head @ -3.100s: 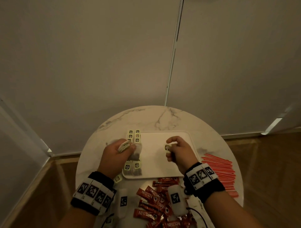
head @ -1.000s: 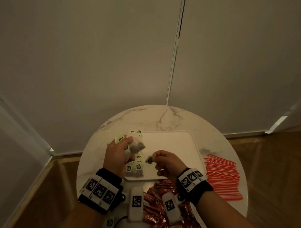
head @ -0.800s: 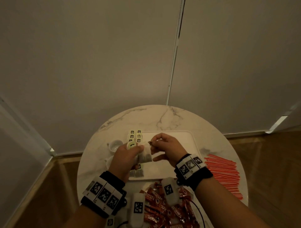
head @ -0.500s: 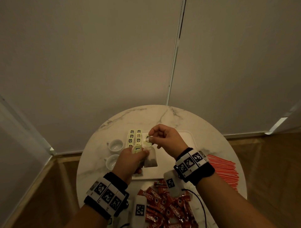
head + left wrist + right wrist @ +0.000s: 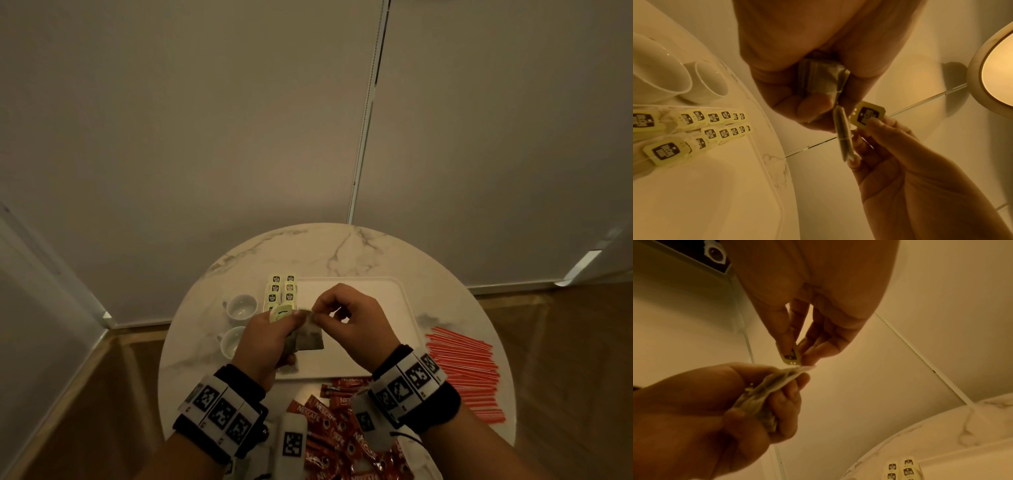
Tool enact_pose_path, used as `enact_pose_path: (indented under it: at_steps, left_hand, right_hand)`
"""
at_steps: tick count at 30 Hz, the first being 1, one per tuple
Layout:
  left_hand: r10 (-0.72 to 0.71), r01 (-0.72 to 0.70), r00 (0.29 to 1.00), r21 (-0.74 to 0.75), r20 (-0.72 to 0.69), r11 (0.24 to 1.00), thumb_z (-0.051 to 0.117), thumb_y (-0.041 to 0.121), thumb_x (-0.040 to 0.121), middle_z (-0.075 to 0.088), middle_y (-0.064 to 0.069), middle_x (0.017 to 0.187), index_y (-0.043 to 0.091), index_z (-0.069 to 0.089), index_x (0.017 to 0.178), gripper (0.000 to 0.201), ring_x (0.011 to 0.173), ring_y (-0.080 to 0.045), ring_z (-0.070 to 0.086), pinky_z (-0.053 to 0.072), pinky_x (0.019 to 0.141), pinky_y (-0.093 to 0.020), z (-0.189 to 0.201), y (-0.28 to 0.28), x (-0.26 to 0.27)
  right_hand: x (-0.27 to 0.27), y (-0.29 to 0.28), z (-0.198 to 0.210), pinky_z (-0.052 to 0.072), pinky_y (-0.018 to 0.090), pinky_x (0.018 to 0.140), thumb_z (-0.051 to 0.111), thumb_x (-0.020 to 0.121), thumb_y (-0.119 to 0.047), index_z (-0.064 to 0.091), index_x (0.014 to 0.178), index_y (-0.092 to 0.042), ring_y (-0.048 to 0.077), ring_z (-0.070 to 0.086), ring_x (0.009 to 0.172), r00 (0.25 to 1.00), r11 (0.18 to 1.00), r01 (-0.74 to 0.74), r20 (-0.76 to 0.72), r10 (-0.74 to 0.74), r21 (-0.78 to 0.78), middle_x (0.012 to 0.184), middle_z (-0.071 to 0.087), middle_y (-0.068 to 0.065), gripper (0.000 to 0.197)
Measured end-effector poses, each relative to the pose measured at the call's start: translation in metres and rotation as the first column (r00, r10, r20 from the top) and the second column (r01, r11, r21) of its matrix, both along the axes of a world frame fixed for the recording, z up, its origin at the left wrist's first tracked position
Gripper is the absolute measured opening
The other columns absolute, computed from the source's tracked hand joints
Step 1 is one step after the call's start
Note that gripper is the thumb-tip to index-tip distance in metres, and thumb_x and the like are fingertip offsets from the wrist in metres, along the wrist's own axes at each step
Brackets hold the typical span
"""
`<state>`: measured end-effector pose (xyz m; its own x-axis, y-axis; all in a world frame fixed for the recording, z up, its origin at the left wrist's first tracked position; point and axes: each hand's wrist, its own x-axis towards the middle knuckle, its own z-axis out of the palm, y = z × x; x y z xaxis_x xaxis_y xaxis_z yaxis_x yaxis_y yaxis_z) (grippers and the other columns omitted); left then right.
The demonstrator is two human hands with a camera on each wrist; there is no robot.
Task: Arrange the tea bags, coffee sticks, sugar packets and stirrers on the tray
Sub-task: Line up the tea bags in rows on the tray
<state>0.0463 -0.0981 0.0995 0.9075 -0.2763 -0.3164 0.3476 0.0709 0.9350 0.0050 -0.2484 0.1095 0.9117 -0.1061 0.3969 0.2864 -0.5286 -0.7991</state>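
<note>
Over the white tray, my left hand grips a bundle of tea bags, also seen from below as tea bags. My right hand pinches the yellow tag of one tea bag, which hangs between the two hands. From the right wrist that tag sits between thumb and fingers. Two columns of laid-out tea bags run along the tray's left side. Red coffee sticks lie heaped in front of the tray and red stirrers to its right.
Two white cups stand left of the tray on the round marble table. The table stands close to a pale wall. The tray's middle and right part are bare. Wooden floor surrounds the table.
Within the last second my right hand rose from low over the tray to the left hand's bundle and pinched a tag. A tea bag now hangs between the hands.
</note>
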Motion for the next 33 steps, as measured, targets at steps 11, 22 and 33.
enact_pose_path:
  at_steps: [11, 22, 33]
  left_hand:
    - [-0.024, 0.025, 1.000, -0.107, 0.005, 0.994, 0.056, 0.011, 0.091, 0.065, -0.015, 0.081, 0.008, 0.069, 0.104, 0.019, 0.056, -0.018, 0.057, 0.043, 0.043, -0.026, 0.004, -0.001, -0.004]
    - [0.009, -0.001, 0.998, -0.117, 0.070, 0.993, 0.055, 0.011, 0.093, 0.066, -0.026, 0.093, -0.003, 0.064, 0.105, 0.021, 0.064, -0.026, 0.061, 0.045, 0.042, -0.026, 0.003, -0.001, -0.003]
    - [0.031, -0.027, 0.993, -0.028, 0.115, 0.999, 0.058, 0.014, 0.093, 0.071, -0.019, 0.094, 0.002, 0.066, 0.103, 0.018, 0.075, -0.031, 0.063, 0.050, 0.047, -0.030, -0.005, 0.000, 0.001]
  right_hand:
    - [-0.006, 0.013, -0.016, 0.035, 0.009, 0.070, 0.066, 0.083, -0.018, 0.066, 0.084, -0.014, 0.009, 0.052, 0.084, 0.976, 0.981, 0.080, 0.214, -0.042, -0.176, 0.089, 0.055, -0.004, 0.003]
    - [-0.006, 0.009, -0.020, 0.035, 0.013, 0.069, 0.069, 0.079, -0.016, 0.064, 0.086, -0.017, 0.012, 0.049, 0.085, 0.979, 0.962, 0.142, 0.179, -0.101, -0.233, 0.087, 0.055, -0.007, 0.009]
    - [-0.004, 0.013, -0.022, 0.037, 0.018, 0.064, 0.068, 0.083, -0.021, 0.058, 0.073, -0.021, 0.008, 0.050, 0.079, 0.965, 0.964, 0.245, -0.071, -0.253, -0.105, 0.078, 0.054, -0.010, 0.014]
